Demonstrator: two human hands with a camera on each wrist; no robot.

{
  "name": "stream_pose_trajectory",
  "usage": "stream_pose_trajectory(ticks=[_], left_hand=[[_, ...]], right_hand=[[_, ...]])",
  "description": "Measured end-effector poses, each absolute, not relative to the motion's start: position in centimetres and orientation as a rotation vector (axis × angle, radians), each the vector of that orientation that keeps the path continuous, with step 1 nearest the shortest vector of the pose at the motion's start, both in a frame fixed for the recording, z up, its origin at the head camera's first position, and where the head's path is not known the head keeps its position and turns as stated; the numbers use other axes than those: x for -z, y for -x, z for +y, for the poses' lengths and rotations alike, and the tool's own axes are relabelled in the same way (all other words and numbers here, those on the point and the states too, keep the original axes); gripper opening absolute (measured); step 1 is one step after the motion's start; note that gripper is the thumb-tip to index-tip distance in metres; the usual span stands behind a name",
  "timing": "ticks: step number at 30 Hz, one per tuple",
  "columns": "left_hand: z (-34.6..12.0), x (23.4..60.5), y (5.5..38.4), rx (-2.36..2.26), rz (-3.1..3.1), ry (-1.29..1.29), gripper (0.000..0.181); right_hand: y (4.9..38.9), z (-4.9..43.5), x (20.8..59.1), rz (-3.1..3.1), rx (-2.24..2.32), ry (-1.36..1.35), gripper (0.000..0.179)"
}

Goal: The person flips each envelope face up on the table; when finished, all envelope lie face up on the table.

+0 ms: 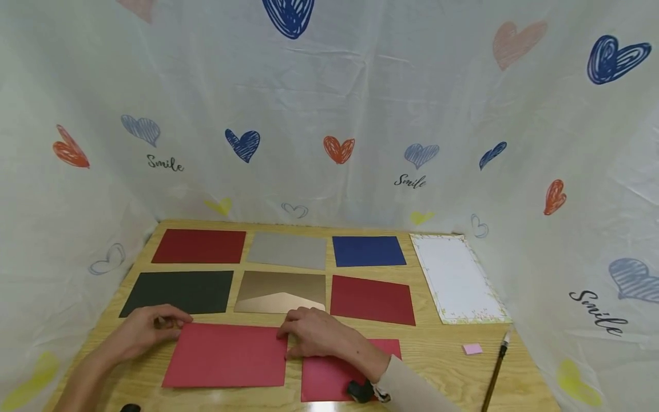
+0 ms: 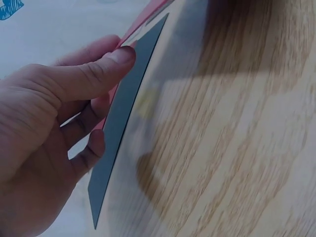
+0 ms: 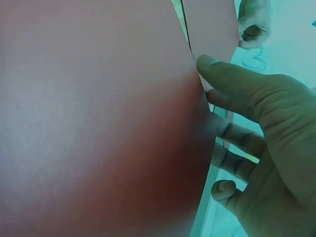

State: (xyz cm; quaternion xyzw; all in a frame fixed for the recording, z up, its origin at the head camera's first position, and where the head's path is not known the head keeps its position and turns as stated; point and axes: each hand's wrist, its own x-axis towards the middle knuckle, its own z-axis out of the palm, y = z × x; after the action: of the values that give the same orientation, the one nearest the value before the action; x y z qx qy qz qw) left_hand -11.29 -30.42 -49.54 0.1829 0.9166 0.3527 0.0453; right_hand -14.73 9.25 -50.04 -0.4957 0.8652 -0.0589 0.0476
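A pinkish-red paper rectangle [image 1: 226,356] lies near the table's front, a hand at each upper corner. My left hand [image 1: 146,332] pinches its upper left corner between thumb and fingers; the left wrist view shows this left hand [image 2: 64,98] with the thumb on the red edge. My right hand [image 1: 321,335] holds the upper right corner, fingers over the edge. A second pinkish-red rectangle [image 1: 329,377] lies under my right forearm, partly hidden, and fills much of the right wrist view beside the right hand [image 3: 261,123].
Behind are dark red [image 1: 198,246], silver [image 1: 286,250], blue [image 1: 369,250], dark green [image 1: 177,292], gold [image 1: 280,286] and crimson [image 1: 372,299] rectangles. At right are a white bordered sheet [image 1: 458,277], a small pink piece [image 1: 472,348] and a brush [image 1: 496,369]. A heart-printed curtain [image 1: 370,103] surrounds the table.
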Motion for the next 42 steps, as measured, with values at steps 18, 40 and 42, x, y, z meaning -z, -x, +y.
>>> stream_pose_trajectory(ticks=[18,40,42], left_hand=[[-31.0,50.1,11.0,-1.211,2.852,-0.642,0.018],[-29.4,49.1,12.1,-1.424,2.887,-0.720,0.027],[-29.3,49.0,12.2,-1.417,2.921,-0.723,0.029]], right_hand=[[14.1,9.2,49.9,2.617,0.158,1.480,0.049],[13.4,8.7,49.8,2.613,0.048,1.519,0.066],[13.5,8.7,49.8,2.611,0.049,1.511,0.067]])
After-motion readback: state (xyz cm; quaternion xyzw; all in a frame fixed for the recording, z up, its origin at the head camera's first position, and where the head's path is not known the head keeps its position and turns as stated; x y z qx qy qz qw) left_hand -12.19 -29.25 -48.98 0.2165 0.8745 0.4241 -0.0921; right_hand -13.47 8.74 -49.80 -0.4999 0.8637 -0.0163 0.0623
